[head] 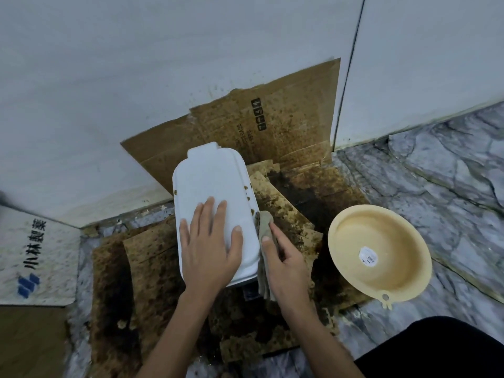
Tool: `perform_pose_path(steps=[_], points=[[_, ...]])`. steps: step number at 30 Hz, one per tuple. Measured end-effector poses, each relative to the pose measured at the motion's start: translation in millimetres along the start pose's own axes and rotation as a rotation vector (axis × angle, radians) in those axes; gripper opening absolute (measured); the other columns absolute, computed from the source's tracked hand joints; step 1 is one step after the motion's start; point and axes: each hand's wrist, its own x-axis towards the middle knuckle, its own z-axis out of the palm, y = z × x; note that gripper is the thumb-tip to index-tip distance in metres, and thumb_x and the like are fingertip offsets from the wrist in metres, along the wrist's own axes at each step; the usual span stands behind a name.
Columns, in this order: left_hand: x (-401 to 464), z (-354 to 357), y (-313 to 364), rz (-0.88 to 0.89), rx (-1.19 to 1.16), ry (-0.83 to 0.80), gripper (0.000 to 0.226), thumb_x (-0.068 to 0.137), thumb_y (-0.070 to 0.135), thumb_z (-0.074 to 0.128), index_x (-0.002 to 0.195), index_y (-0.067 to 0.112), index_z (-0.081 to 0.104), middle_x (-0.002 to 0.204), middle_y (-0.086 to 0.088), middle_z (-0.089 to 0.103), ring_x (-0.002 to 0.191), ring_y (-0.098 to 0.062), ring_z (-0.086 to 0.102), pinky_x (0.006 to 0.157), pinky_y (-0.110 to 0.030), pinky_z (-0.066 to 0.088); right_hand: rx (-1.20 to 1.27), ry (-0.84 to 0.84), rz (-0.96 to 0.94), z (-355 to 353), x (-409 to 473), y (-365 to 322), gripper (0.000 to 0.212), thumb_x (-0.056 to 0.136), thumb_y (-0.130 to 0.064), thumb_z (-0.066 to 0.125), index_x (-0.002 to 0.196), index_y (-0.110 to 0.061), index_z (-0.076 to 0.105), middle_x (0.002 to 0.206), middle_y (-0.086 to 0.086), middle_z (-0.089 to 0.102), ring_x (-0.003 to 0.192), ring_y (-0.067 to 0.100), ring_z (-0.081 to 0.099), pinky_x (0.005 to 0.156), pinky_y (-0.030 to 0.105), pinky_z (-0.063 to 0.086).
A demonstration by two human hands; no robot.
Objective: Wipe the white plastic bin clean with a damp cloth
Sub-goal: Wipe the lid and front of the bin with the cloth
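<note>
Head: limp grey cloth [265, 236] on smooth white bin [212, 186]

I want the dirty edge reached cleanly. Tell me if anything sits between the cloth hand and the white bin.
Nothing visible does. The right hand presses the grey cloth straight against the white bin along its spotted right edge. The left hand lies flat on the bin's top face, clear of that edge.

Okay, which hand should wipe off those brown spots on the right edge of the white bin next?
The right hand: it holds the cloth against that spotted edge, while the left hand lies flat on the white bin, steadying it.
</note>
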Motion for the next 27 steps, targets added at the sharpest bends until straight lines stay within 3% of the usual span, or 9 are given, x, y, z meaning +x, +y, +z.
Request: perform_pose_path(steps=[3,6,12,18,27], points=[[0,2,-2,0.014,0.028,-0.019,0.068,0.098,0.057,0.025,0.158,0.026,0.03,0.168,0.002,0.021,0.156,-0.02,0.015,0.125,-0.053,0.008,0.022,-0.02,0.015,3,13,-2,0.042,0.095,-0.035,0.062,0.136,-0.031,0.057,0.13,-0.018,0.061,0.11,-0.01,0.059,0.093,0.02,0.053],[1,2,-2,0.012,0.023,-0.02,0.069,0.097,0.058,0.026,0.158,0.026,0.031,0.168,0.004,0.021,0.156,-0.019,0.013,0.125,-0.052,0.006,0.039,-0.027,0.031,8,26,-4,0.043,0.093,-0.036,0.063,0.136,-0.03,0.057,0.129,-0.016,0.063,0.111,-0.004,0.061,0.095,0.03,0.054],[0,3,-1,0.009,0.014,-0.006,0.068,0.096,0.058,0.029,0.155,0.026,0.037,0.167,0.006,0.024,0.156,-0.017,0.015,0.126,-0.05,0.006,-0.018,-0.077,-0.005,15,59,-19,0.043,0.093,-0.034,0.062,0.136,-0.029,0.058,0.13,-0.015,0.062,0.113,-0.005,0.059,0.098,0.023,0.051],[0,2,0,0.013,0.019,-0.013,0.068,0.096,0.059,0.03,0.155,0.026,0.038,0.167,0.005,0.025,0.156,-0.018,0.015,0.125,-0.053,0.009,-0.169,-0.098,-0.122,37,116,-37,0.049,0.09,-0.038,0.058,0.136,-0.023,0.057,0.137,-0.007,0.059,0.126,0.009,0.053,0.111,0.039,0.041],[2,1,1,0.011,0.03,-0.017,0.066,0.096,0.058,0.03,0.153,0.027,0.039,0.167,0.005,0.026,0.156,-0.018,0.016,0.125,-0.054,0.009,-0.247,-0.177,-0.104,56,172,-64,0.046,0.09,-0.033,0.059,0.136,-0.025,0.058,0.131,-0.008,0.064,0.119,0.011,0.057,0.107,0.035,0.044]])
